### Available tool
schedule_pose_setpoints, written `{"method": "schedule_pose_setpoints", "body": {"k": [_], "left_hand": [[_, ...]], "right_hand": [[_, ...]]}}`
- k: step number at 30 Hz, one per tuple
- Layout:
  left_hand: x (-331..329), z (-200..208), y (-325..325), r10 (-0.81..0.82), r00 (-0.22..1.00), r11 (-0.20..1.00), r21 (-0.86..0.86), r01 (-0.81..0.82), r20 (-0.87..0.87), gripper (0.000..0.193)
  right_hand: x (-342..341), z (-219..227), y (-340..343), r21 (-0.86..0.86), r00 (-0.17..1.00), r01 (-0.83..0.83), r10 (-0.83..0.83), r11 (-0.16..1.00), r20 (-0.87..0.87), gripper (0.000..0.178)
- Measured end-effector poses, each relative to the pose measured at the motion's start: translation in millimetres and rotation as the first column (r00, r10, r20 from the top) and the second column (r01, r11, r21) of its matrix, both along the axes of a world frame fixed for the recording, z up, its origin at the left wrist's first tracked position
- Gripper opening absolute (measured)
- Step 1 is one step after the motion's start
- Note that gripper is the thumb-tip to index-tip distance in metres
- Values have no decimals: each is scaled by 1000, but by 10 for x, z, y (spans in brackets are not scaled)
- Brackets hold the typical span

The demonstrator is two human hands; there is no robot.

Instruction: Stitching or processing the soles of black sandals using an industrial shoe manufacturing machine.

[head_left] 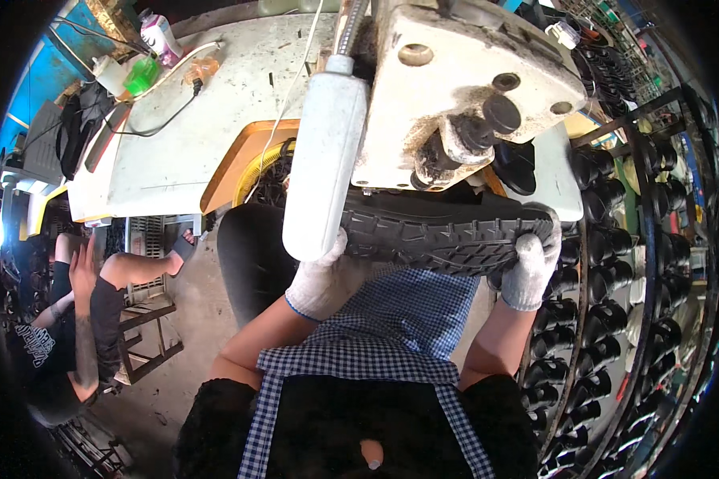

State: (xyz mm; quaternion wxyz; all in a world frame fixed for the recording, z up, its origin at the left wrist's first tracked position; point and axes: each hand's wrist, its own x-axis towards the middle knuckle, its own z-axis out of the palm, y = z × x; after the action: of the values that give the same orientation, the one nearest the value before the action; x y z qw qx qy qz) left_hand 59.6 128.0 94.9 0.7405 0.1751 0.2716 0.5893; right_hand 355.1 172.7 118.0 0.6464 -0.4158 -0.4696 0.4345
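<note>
A black shoe (447, 235) with a deeply treaded sole lies sideways under the head of a large stained white sewing machine (423, 96), sole side toward me. My left hand (325, 281), in a white knit glove, grips one end of it; a long white lamp-like housing (324, 160) hides some of those fingers. The other end is in my right hand (533, 263), gloved too, its thumb pressed on the sole's edge. The machine covers the shoe's upper side, so where it touches the shoe cannot be made out.
The white worktable (192, 104) carries a bottle (160, 36), a green cup (141, 76) and a black cable. A yellow basket (256, 172) sits in the table's cutout. Racks of black shoes (591, 319) stand close on my right. A seated person (76, 319) is at the left.
</note>
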Motion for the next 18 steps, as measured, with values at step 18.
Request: {"method": "schedule_pose_setpoints", "body": {"k": [18], "left_hand": [[33,-817,277,-419,804,893,-32,449,-422,64]], "right_hand": [[698,-476,-1088,-351,980,60,-122,934,-157,47]]}}
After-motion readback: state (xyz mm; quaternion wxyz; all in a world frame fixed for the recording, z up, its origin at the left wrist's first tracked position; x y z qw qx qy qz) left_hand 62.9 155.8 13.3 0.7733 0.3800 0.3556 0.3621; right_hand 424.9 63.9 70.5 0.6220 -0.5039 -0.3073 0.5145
